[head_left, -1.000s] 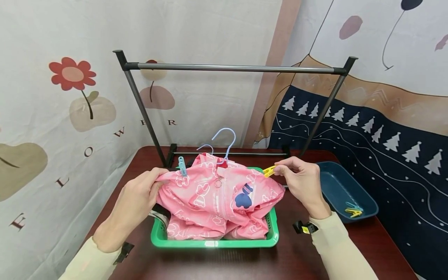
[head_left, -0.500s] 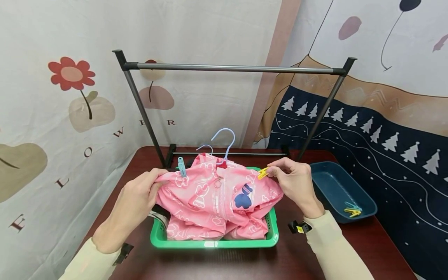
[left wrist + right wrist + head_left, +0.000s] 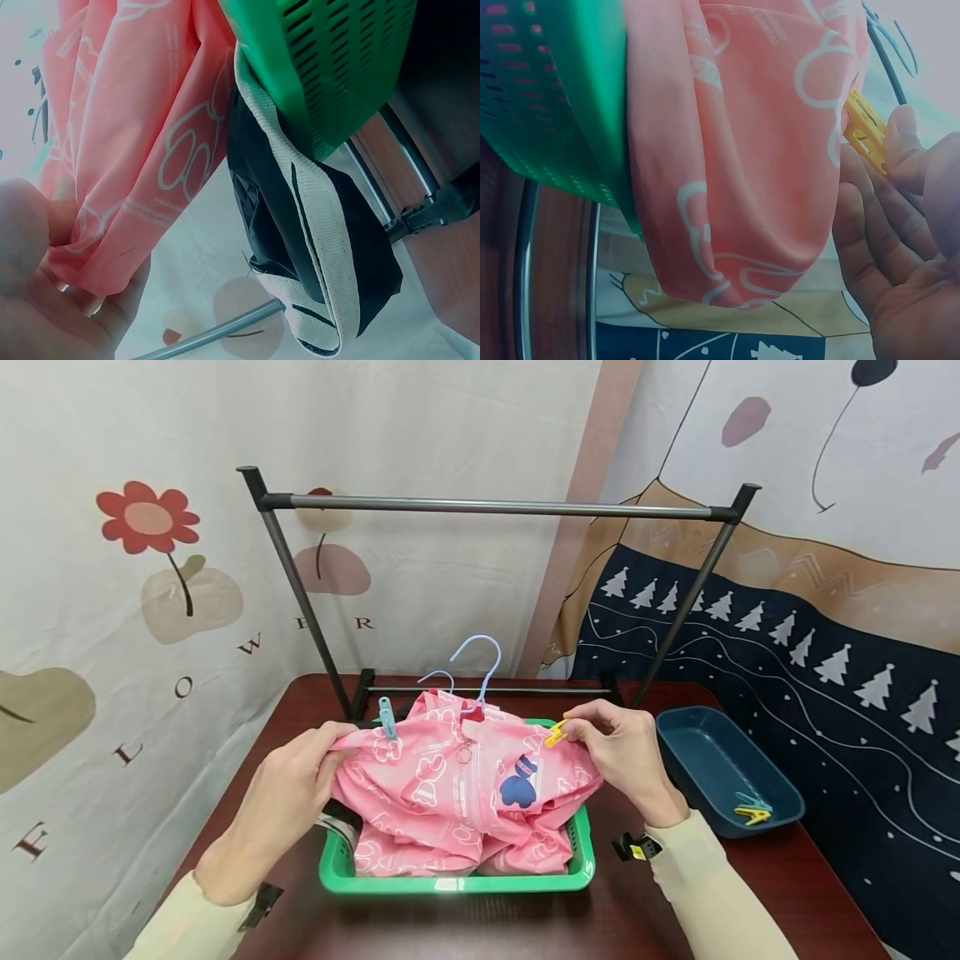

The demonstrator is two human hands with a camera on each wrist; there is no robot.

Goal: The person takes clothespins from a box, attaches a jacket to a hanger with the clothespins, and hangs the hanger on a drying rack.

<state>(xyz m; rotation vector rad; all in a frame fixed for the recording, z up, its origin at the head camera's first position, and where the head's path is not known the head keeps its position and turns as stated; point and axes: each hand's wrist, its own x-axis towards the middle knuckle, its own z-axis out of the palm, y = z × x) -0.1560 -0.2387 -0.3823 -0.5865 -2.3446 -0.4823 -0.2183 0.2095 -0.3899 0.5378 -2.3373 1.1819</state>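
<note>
A pink jacket [image 3: 442, 793] with white outlines and a navy bear patch lies bunched in a green basket [image 3: 457, 884]. From its collar rises the hook of a light blue hanger [image 3: 491, 672]. My left hand [image 3: 288, 797] pinches the jacket's left shoulder edge; in the left wrist view the cloth is between thumb and fingers. Close by, a blue clothespin [image 3: 387, 718] stands clipped on the fabric. My right hand [image 3: 622, 756] pinches a yellow clothespin [image 3: 556, 733] by its handles. Its tip meets the right shoulder cloth; the right wrist view shows the clothespin [image 3: 866, 131] at the fabric's edge.
Behind the basket stands a metal rack with a horizontal bar [image 3: 487, 507]. A dark blue tray [image 3: 712, 752] at right holds a yellow clothespin [image 3: 753, 815] and a blue one. A black and white garment [image 3: 300, 217] hangs over the basket's left side.
My right hand has moved left with the yellow clothespin, further in over the jacket's right shoulder. The left hand keeps its hold on the cloth.
</note>
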